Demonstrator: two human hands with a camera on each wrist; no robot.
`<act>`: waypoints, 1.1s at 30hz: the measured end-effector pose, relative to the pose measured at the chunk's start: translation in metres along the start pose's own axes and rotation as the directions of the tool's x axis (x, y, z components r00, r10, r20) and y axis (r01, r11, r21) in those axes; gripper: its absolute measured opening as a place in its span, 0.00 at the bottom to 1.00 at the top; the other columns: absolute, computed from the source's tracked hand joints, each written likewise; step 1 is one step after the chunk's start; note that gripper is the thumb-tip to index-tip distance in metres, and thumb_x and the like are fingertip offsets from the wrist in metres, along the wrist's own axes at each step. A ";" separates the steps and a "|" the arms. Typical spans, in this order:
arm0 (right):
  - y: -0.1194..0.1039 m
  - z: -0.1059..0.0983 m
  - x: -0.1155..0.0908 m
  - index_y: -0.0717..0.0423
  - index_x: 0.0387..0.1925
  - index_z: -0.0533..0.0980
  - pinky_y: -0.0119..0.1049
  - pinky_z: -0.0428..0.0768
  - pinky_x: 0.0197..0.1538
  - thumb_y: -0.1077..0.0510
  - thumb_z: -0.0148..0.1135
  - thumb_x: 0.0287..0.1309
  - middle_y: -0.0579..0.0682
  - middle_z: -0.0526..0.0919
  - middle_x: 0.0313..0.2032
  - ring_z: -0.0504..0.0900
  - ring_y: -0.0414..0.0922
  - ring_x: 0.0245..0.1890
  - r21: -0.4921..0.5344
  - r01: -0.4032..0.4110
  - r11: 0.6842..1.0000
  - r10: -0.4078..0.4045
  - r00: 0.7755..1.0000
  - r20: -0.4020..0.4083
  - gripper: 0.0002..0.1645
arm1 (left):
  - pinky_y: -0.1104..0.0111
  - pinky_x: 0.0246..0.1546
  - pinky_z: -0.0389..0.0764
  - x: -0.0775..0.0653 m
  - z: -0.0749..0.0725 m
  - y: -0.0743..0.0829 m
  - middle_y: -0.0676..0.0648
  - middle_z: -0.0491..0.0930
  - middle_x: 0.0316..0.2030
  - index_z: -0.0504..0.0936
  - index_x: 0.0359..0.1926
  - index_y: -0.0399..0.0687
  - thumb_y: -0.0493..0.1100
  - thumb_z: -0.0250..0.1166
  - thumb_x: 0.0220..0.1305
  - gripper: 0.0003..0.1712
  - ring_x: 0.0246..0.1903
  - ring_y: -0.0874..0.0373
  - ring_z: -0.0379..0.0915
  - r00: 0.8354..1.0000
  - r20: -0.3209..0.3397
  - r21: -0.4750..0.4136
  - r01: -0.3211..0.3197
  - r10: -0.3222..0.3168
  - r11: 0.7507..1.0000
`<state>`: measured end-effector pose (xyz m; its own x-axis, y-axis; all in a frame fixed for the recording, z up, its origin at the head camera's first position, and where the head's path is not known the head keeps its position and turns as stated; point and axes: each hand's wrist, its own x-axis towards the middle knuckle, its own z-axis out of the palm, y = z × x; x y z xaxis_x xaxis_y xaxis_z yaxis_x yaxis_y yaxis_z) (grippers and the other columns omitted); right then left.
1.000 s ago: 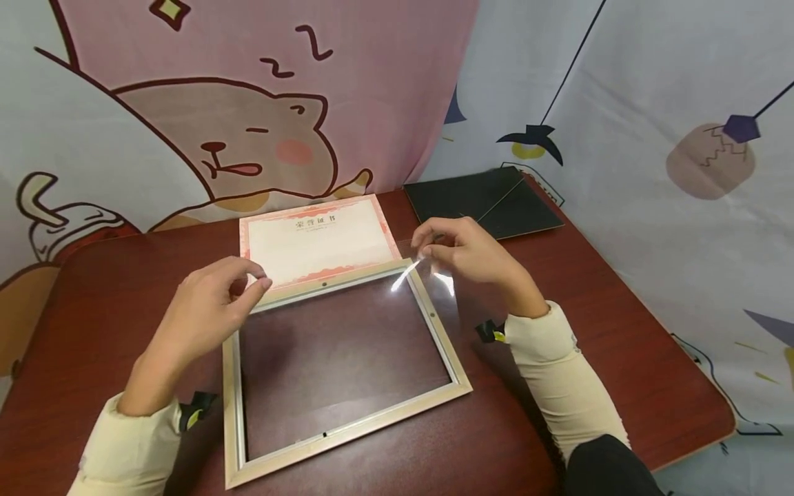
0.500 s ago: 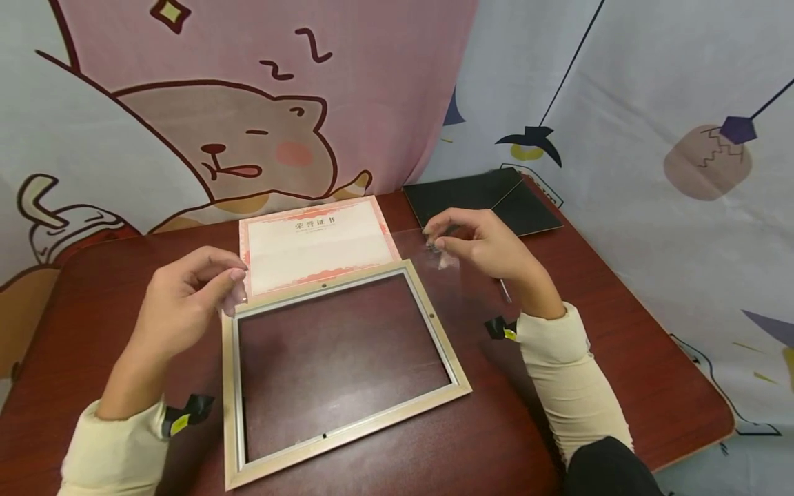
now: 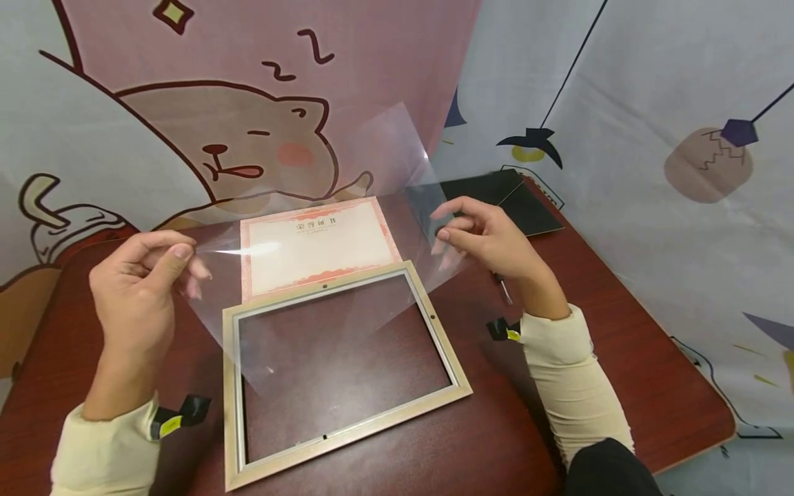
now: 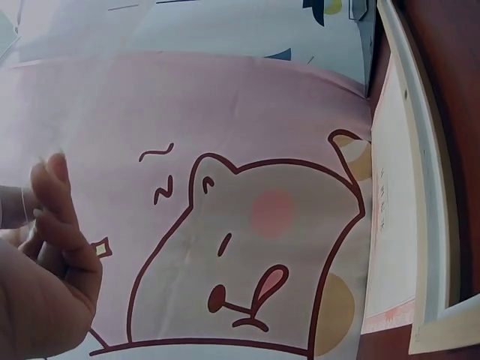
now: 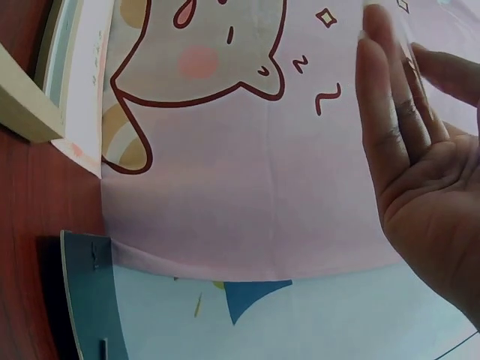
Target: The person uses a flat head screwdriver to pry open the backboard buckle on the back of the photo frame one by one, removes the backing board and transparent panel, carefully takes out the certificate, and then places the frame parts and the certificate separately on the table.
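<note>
A clear plastic sheet (image 3: 400, 141) is stretched between my two hands, raised and tilted above a light wooden picture frame (image 3: 366, 426). My left hand (image 3: 139, 293) pinches its left edge between thumb and fingers. At the opposite edge, my right hand (image 3: 490, 241) holds the sheet with thumb and bent fingers. The frame lies flat on the table, and the tabletop shows through its opening. Just behind it lies a certificate (image 3: 310, 251) with a red patterned border, partly seen through the sheet. Both wrist views show the fingers at the sheet's edges, the sheet itself barely visible.
A dark flat panel (image 3: 524, 200) lies at the back right of the reddish-brown table (image 3: 626, 344). A thin metal-tipped tool (image 3: 506, 291) sits partly hidden by my right wrist. A printed cloth wall (image 3: 384, 83) rises right behind the table.
The sheet, earlier low and hard to see near the frame, now stands raised between my hands. My left hand has moved left and my right hand slightly right and up, spreading apart.
</note>
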<state>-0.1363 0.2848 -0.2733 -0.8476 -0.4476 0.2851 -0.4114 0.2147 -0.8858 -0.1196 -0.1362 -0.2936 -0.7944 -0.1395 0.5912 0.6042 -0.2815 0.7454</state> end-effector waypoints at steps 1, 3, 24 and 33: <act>0.000 0.000 0.000 0.65 0.52 0.72 0.29 0.70 0.20 0.66 0.57 0.66 0.51 0.86 0.29 0.79 0.44 0.19 0.013 0.001 1.000 -0.001 1.000 -0.004 0.14 | 0.74 0.13 0.70 0.000 0.001 0.000 0.39 0.80 0.16 0.76 0.33 0.14 0.18 0.58 0.58 0.03 0.08 0.57 0.68 1.000 -0.019 -0.012 -0.006 0.006 1.000; 0.000 0.000 0.000 0.65 0.49 0.73 0.29 0.72 0.21 0.66 0.57 0.66 0.52 0.86 0.29 0.80 0.44 0.19 0.054 0.017 0.998 -0.016 1.000 -0.014 0.12 | 0.74 0.12 0.70 0.000 0.002 -0.001 0.38 0.80 0.15 0.77 0.33 0.15 0.17 0.58 0.58 0.03 0.07 0.56 0.67 0.999 -0.045 -0.031 -0.015 0.013 0.999; -0.002 -0.002 -0.001 0.64 0.44 0.78 0.38 0.83 0.26 0.69 0.57 0.64 0.56 0.81 0.24 0.82 0.48 0.17 0.274 0.068 0.959 -0.018 0.983 -0.184 0.08 | 0.76 0.21 0.75 -0.002 0.000 0.000 0.48 0.81 0.19 0.81 0.36 0.28 0.30 0.63 0.63 0.05 0.17 0.60 0.75 0.958 0.050 0.354 0.248 -0.283 0.902; -0.003 -0.002 -0.001 0.62 0.43 0.79 0.35 0.81 0.24 0.68 0.56 0.65 0.55 0.79 0.22 0.78 0.47 0.15 0.235 0.075 0.969 -0.027 0.979 -0.201 0.08 | 0.75 0.22 0.76 -0.003 -0.002 -0.002 0.52 0.81 0.21 0.82 0.39 0.35 0.34 0.64 0.64 0.05 0.19 0.61 0.75 0.923 0.145 0.563 0.219 -0.356 0.797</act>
<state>-0.1350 0.2864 -0.2703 -0.8864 -0.2693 0.3765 -0.3833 -0.0293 -0.9232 -0.1182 -0.1368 -0.2976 -0.9393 0.1086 0.3253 0.3429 0.2792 0.8969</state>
